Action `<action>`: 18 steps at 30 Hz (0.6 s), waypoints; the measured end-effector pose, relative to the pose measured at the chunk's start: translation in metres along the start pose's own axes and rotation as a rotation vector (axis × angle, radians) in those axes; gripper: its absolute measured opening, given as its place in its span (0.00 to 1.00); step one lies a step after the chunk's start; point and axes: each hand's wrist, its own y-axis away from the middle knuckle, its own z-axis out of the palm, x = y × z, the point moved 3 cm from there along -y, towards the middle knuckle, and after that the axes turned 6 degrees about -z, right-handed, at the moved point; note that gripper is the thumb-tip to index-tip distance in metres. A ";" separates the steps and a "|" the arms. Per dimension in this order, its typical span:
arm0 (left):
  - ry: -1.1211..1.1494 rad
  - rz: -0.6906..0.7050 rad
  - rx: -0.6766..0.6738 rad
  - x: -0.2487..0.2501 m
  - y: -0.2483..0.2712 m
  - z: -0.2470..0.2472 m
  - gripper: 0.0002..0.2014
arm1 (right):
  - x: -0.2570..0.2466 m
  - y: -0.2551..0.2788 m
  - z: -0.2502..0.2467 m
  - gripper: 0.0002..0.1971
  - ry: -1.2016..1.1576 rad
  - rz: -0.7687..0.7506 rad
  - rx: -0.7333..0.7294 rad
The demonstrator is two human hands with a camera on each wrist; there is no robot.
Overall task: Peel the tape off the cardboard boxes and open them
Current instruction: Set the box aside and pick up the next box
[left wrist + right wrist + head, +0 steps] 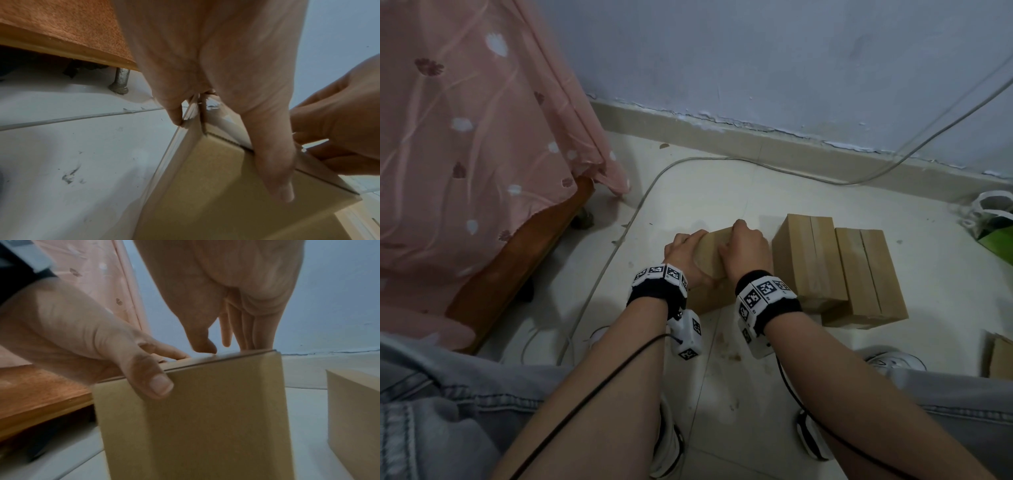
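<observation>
Three boxes: three cardboard boxes stood on the tiled floor [722, 192] near the wall.
Held box: the leftmost cardboard box [709, 253] sat on the floor between both hands, just left of the other two.
Left hand: the left hand [685, 251] was grasping the held box at its left top edge, thumb [273, 170] pressed down the near face and fingers curled over the top.
Right hand: the right hand [744, 251] was on the box's top right part, fingers bent over the far edge; thumb tip [203, 345] touching the top. Whether it was pinching tape, I cannot tell.
Tape: a glossy clear strip [213, 105] showed on the held box's top under the left hand.
Other boxes: the middle box [808, 260] and the right box [866, 277] stood touching side by side, flaps closed.
Surroundings: pink flowered cloth [476, 130] draped over a wooden frame [517, 260] at left; a white cable [722, 161] trailed along the floor.
</observation>
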 end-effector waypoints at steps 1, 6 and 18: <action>0.003 0.000 0.001 0.000 0.000 0.000 0.55 | 0.002 0.000 -0.002 0.09 0.004 0.009 0.010; -0.005 -0.007 0.009 0.000 -0.002 0.002 0.59 | 0.017 -0.006 -0.010 0.11 -0.160 0.066 -0.002; -0.030 -0.019 0.003 0.003 -0.004 0.001 0.54 | 0.000 -0.002 -0.007 0.06 -0.028 0.041 -0.033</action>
